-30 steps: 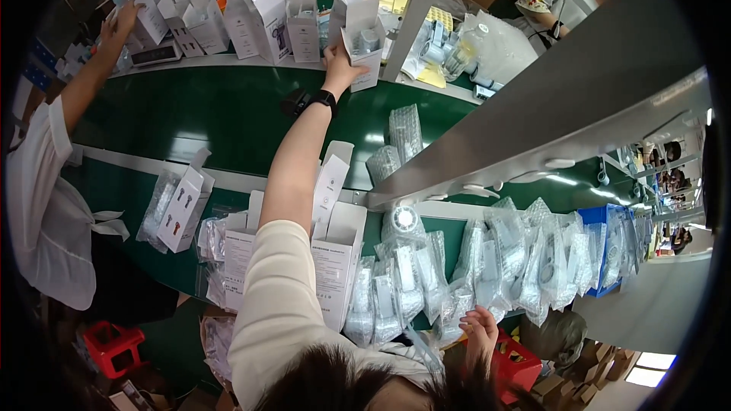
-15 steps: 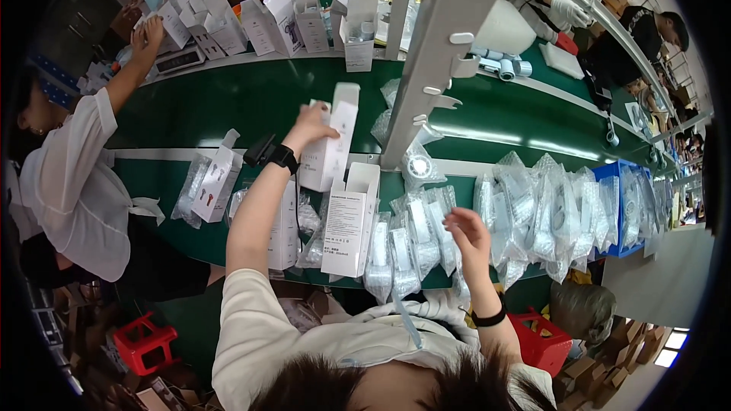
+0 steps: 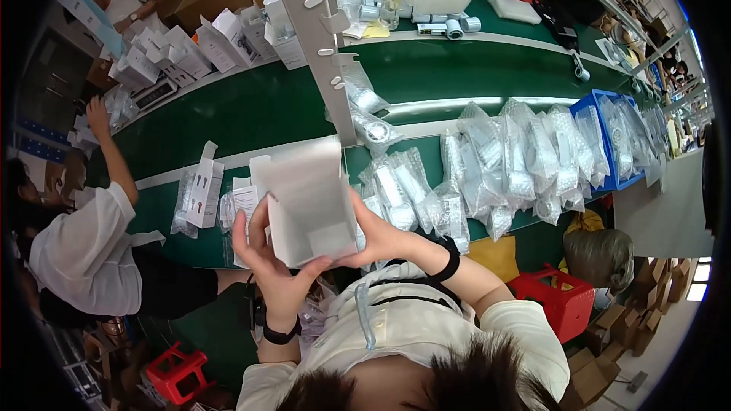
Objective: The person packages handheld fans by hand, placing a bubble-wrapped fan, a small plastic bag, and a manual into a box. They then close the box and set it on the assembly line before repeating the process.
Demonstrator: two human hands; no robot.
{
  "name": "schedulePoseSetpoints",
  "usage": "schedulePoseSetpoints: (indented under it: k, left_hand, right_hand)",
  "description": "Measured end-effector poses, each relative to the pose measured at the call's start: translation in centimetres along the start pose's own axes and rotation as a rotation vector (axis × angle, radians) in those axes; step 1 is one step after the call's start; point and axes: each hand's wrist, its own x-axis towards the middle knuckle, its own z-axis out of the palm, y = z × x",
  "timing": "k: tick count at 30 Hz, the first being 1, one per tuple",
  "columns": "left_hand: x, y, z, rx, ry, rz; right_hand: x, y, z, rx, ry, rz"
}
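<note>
An open white carton is tilted in front of my chest, its mouth toward me and its pale inside showing no contents. My left hand is closed around its left side and lower edge. Against the carton's right wall, my right hand grips with the fingers partly hidden behind it. Just right of my hands, several bubble-wrap pouches with white devices lie on the green bench. Left of the carton stand a white box with printed pictures and another white box, partly covered by my hand.
A grey metal post rises beyond the carton. Behind the bench runs a green conveyor. A blue crate holds more pouches at right. Red stools stand below the bench. A co-worker sits at left.
The white carton has come from over the conveyor to my chest, its mouth now toward me. My right hand, raised and holding nothing before, now grips it too. The view has turned right.
</note>
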Motion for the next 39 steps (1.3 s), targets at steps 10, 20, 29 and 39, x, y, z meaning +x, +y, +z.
schedulePoseSetpoints:
  k: [10, 20, 29, 39]
  left_hand:
    - [-4.1, -1.6, -1.6, -0.16, -0.041, -0.377]
    - [-3.6, -1.3, 1.3, -0.304, 0.1, -0.538]
    - [-2.0, -4.5, 3.4, 0.052, -0.216, -0.315]
    - [-2.3, -4.1, 4.6, -0.01, -0.222, -0.341]
  right_hand:
    - [4.5, 8.6, -13.2, -1.071, 0.335, 0.481]
    - [9.0, 18.3, -18.9, -0.917, 0.44, 0.497]
    - [-3.1, -1.0, -28.9, -1.604, 0.445, 1.169]
    - [-13.6, 0.0, -36.6, -1.439, 0.476, 1.25]
